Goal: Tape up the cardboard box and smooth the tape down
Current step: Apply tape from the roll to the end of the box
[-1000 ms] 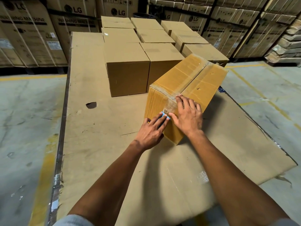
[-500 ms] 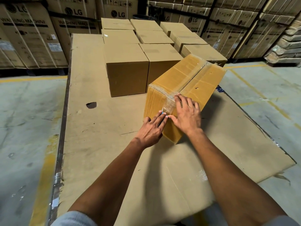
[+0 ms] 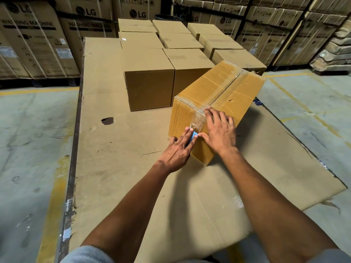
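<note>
Both arms bare from upper arm to fingertips, no gloves, no watch, no rings or bands visible. Left hand [image 3: 175, 151] and right hand [image 3: 220, 132]: short nails, pale against the fingers, knuckles and tendons showing on the backs. Short sleeves only, light grey-blue fabric: left sleeve [image 3: 85, 255] at the bottom edge, right sleeve [image 3: 334, 257] just clipping the bottom right corner. No print or logo readable on either sleeve.

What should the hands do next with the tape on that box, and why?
Probably slide the left hand with its blue tool down the box end. The tape there looks wrinkled, while the right hand presses it flat at the top edge.
</note>
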`<move>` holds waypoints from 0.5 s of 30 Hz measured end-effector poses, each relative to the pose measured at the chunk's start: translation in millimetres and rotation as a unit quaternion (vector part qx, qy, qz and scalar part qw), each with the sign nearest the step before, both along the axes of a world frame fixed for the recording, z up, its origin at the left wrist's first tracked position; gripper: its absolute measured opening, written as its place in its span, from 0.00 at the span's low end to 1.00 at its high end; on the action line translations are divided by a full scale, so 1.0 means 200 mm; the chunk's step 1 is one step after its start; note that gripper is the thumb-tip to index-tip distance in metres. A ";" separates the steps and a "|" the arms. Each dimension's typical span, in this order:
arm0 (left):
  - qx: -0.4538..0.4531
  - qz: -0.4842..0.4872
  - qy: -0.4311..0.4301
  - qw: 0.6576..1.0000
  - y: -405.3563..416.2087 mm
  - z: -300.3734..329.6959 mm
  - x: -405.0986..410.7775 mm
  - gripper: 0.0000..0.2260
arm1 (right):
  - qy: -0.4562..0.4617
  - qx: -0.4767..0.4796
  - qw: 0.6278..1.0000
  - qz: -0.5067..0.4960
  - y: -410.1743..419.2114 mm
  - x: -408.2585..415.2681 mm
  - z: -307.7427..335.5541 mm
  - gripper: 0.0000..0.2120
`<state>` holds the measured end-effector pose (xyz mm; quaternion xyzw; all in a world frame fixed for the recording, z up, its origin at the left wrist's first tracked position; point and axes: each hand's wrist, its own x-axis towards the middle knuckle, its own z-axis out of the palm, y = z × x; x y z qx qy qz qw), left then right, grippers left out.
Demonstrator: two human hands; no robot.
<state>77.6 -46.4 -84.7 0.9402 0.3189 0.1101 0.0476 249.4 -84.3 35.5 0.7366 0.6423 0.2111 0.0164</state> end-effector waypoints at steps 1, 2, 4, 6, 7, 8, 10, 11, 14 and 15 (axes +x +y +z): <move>0.001 0.002 -0.003 1.000 0.00 0.00 0.00 0.30 | -0.001 0.000 1.000 0.000 0.00 0.00 0.00 0.48; 0.001 0.004 -0.005 1.000 0.00 0.00 0.00 0.30 | -0.002 0.001 1.000 0.000 0.00 0.00 0.00 0.48; 0.001 0.005 -0.005 1.000 0.01 0.00 0.01 0.30 | -0.004 0.003 1.000 -0.001 0.00 0.00 0.00 0.48; 0.000 0.004 -0.006 1.000 0.02 -0.01 0.02 0.30 | -0.006 0.007 1.000 -0.001 0.00 0.00 0.00 0.47; -0.001 0.004 -0.007 1.000 0.02 -0.01 0.02 0.30 | -0.007 0.008 1.000 -0.001 0.00 0.00 0.00 0.47; -0.004 0.005 -0.006 1.000 0.02 -0.01 0.02 0.30 | -0.006 0.009 1.000 -0.001 0.00 0.00 0.00 0.47; -0.009 0.007 -0.006 1.000 0.03 0.00 0.02 0.31 | -0.006 0.012 1.000 -0.002 0.00 -0.01 0.00 0.46; -0.013 0.007 -0.008 1.000 0.03 0.00 0.03 0.31 | -0.005 0.014 1.000 -0.003 0.00 -0.01 0.00 0.46; -0.024 0.011 -0.016 1.000 0.04 -0.01 0.04 0.31 | -0.007 0.017 1.000 -0.008 0.00 -0.01 0.01 0.44; -0.026 0.012 -0.019 0.999 0.04 -0.01 0.04 0.31 | -0.007 0.020 1.000 -0.008 0.00 -0.02 0.01 0.44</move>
